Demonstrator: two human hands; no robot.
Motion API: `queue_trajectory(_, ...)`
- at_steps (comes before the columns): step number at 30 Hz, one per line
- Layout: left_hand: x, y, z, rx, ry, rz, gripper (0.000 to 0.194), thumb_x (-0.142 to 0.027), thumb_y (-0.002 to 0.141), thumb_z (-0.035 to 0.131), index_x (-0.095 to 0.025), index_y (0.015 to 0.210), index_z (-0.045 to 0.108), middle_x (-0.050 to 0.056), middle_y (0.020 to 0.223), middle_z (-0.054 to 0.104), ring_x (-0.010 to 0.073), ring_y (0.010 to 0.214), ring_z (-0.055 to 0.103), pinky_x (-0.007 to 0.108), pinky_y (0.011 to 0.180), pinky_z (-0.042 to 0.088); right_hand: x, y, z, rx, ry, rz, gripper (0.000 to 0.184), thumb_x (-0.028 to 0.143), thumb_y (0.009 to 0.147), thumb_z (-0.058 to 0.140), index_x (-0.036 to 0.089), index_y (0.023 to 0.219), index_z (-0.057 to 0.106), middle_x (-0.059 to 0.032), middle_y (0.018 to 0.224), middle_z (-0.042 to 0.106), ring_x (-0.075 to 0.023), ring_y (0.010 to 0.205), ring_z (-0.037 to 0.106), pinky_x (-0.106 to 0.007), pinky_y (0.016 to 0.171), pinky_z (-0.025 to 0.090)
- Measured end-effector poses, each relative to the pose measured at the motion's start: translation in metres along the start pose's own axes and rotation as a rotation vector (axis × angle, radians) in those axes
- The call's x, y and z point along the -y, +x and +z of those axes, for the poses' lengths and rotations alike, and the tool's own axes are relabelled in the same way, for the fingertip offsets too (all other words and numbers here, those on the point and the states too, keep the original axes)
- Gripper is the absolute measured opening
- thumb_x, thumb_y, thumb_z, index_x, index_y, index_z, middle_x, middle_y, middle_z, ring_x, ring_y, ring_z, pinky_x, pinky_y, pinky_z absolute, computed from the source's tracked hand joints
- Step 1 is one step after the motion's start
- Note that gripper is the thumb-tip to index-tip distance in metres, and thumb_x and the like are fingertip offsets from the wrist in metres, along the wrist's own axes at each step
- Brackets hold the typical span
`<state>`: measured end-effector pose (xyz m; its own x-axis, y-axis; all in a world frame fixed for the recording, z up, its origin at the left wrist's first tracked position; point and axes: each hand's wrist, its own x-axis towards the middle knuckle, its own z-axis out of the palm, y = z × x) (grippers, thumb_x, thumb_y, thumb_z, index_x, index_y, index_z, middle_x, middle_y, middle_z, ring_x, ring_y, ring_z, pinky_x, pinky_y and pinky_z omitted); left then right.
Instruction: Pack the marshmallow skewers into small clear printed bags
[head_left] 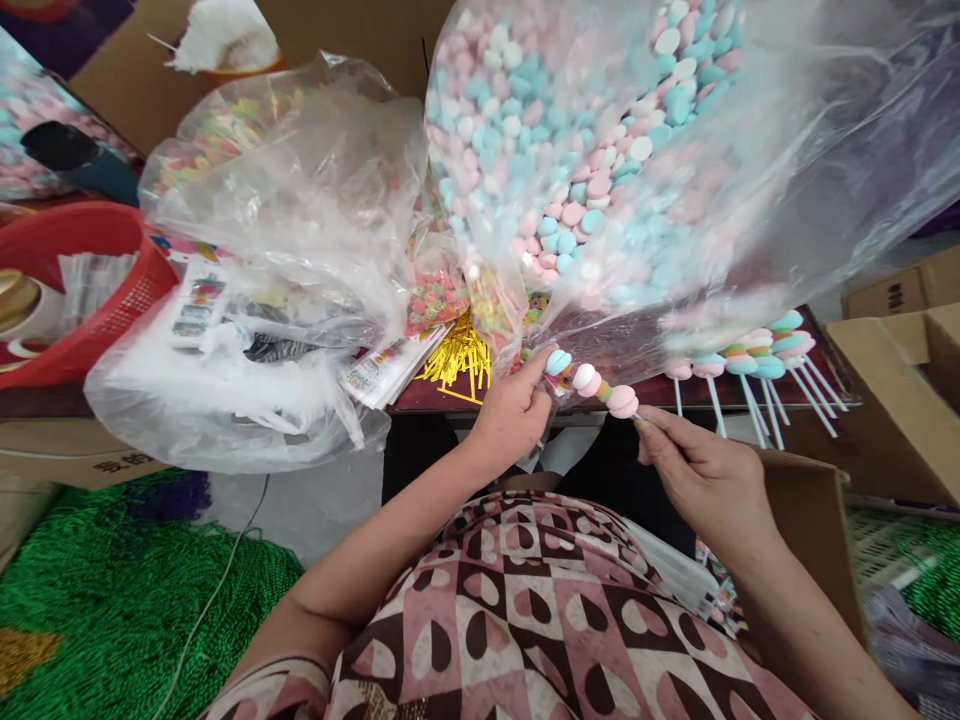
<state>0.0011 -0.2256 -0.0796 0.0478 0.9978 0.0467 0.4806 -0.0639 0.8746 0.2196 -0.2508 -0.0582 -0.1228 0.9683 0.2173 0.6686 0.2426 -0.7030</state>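
My right hand (701, 470) pinches the lower end of a candy skewer (589, 382) between thumb and fingers. Pink, white and blue puffy candies sit along it, with small orange-green pieces between them. At its far end, my left hand (514, 415) is curled, the index fingertip close to the blue candies; what lies inside its fingers is hidden. Just beyond both hands spreads a large clear bag of pink, blue and white candies (574, 215). Several finished-looking candy skewers (742, 362) lie to the right, their white sticks jutting past the table edge.
Gold twist ties (459, 358) and a stack of printed wrappers (397, 365) lie left of my hands. Further left are a clear plastic bag (225, 375) and a red basket (142, 285). Cardboard boxes (900, 390) stand at right; green tinsel (150, 590) covers the floor at left.
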Motion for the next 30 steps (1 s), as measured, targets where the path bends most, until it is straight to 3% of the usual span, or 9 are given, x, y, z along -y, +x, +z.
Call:
queue_trajectory(8, 0.003, 0.0, 0.006, -0.06, 0.065, -0.02, 0.06, -0.013, 0.082, 0.044, -0.014, 0.141, 0.055, 0.006, 0.092, 0.072, 0.0168, 0.077, 0.061, 0.029, 0.083, 0.049, 0.006, 0.002, 0.012, 0.029, 0.127, 0.068, 0.023, 0.034, 0.09, 0.061, 0.021, 0.101, 0.077, 0.0025, 0.06, 0.064, -0.0131, 0.054, 0.06, -0.026, 0.058, 0.05)
queue_trajectory(11, 0.006, 0.0, -0.001, -0.047, 0.034, -0.023, 0.062, -0.013, 0.083, 0.045, -0.014, 0.144, 0.051, 0.003, 0.086, 0.072, 0.0144, 0.072, 0.059, 0.026, 0.078, 0.048, 0.007, 0.005, 0.013, 0.122, 0.199, 0.129, 0.023, 0.039, 0.091, 0.06, 0.021, 0.096, 0.074, 0.0027, 0.06, 0.063, -0.0113, 0.047, 0.055, -0.025, 0.05, 0.045)
queue_trajectory(14, 0.013, -0.002, -0.013, -0.015, -0.083, 0.003, 0.065, -0.012, 0.084, 0.045, -0.018, 0.148, 0.045, 0.002, 0.096, 0.075, 0.0099, 0.069, 0.059, 0.022, 0.075, 0.047, 0.005, 0.01, 0.006, 0.233, 0.315, 0.224, 0.027, 0.045, 0.091, 0.061, 0.02, 0.086, 0.071, 0.0007, 0.066, 0.066, -0.01, 0.047, 0.055, -0.024, 0.05, 0.044)
queue_trajectory(18, 0.021, -0.006, -0.023, 0.012, -0.178, 0.055, 0.066, -0.012, 0.084, 0.045, -0.019, 0.149, 0.043, 0.005, 0.107, 0.077, 0.0074, 0.069, 0.063, 0.02, 0.073, 0.048, 0.003, 0.02, 0.002, 0.14, 0.511, 0.277, 0.027, 0.046, 0.085, 0.069, 0.019, 0.079, 0.069, -0.0018, 0.074, 0.069, -0.0105, 0.055, 0.054, -0.025, 0.056, 0.046)
queue_trajectory(22, 0.021, -0.007, -0.023, 0.027, -0.163, 0.198, 0.063, -0.013, 0.085, 0.046, -0.02, 0.147, 0.045, 0.004, 0.105, 0.078, 0.0066, 0.066, 0.063, 0.018, 0.068, 0.048, 0.011, 0.029, 0.018, 0.006, 0.758, 0.331, 0.023, 0.041, 0.077, 0.077, 0.021, 0.08, 0.067, 0.0027, 0.069, 0.061, -0.007, 0.047, 0.04, -0.022, 0.043, 0.032)
queue_trajectory(30, 0.018, -0.012, -0.025, 0.025, 0.135, 0.39, 0.055, -0.016, 0.09, 0.043, -0.018, 0.145, 0.046, 0.007, 0.121, 0.074, 0.0111, 0.085, 0.072, 0.021, 0.078, 0.053, 0.036, 0.032, 0.035, 0.103, 0.663, 0.236, 0.024, 0.046, 0.089, 0.065, 0.022, 0.093, 0.068, 0.0031, 0.059, 0.06, -0.0111, 0.05, 0.05, -0.023, 0.045, 0.035)
